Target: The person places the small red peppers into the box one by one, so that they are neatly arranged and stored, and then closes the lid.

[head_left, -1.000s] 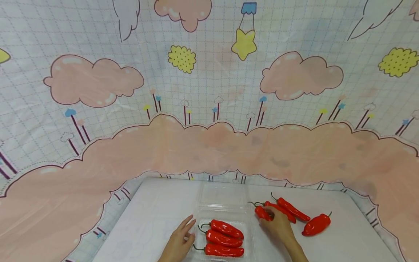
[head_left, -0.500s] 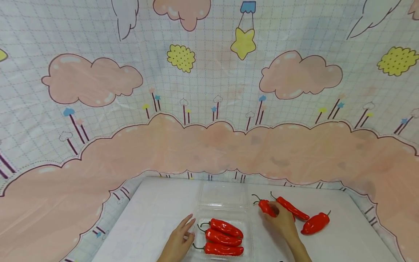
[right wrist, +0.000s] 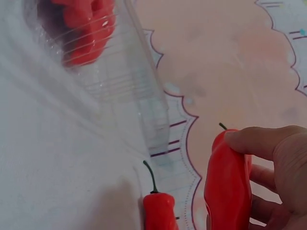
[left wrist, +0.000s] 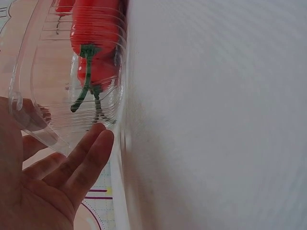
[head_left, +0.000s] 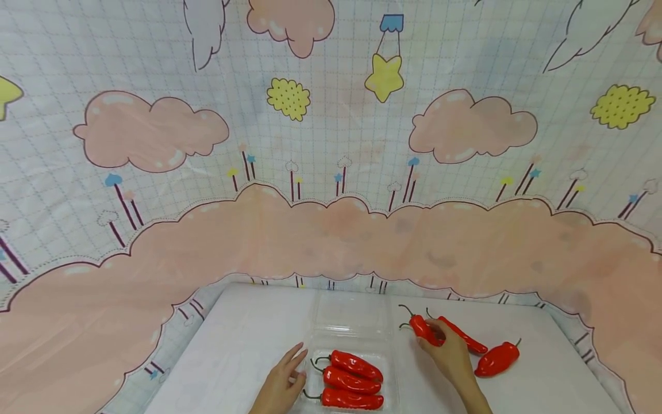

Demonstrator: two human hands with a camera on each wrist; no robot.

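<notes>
My right hand (head_left: 450,348) pinches a glossy red chili pepper (right wrist: 225,182) between thumb and fingers, above the right side of the table. Close by it, another red pepper (right wrist: 160,211) shows in the right wrist view, green stem up. A thin red pepper (head_left: 468,334) lies just behind the hand. My left hand (head_left: 281,382) has its fingers extended at the left edge of a clear plastic clamshell box (left wrist: 57,96), fingertips right at its wall. Inside the box, 3 red peppers (head_left: 351,380) lie side by side, stems to the left.
The box's clear lid (head_left: 349,313) lies folded back toward the far edge of the white table (head_left: 227,339). A wider red pepper (head_left: 497,359) rests to the right of my right hand. A cloud-patterned cloth (head_left: 331,236) hangs behind the table.
My right hand has shifted slightly right with its grip on the peppers there, and the pepper's stem end has swung away from the box. My left hand has stayed beside the box.
</notes>
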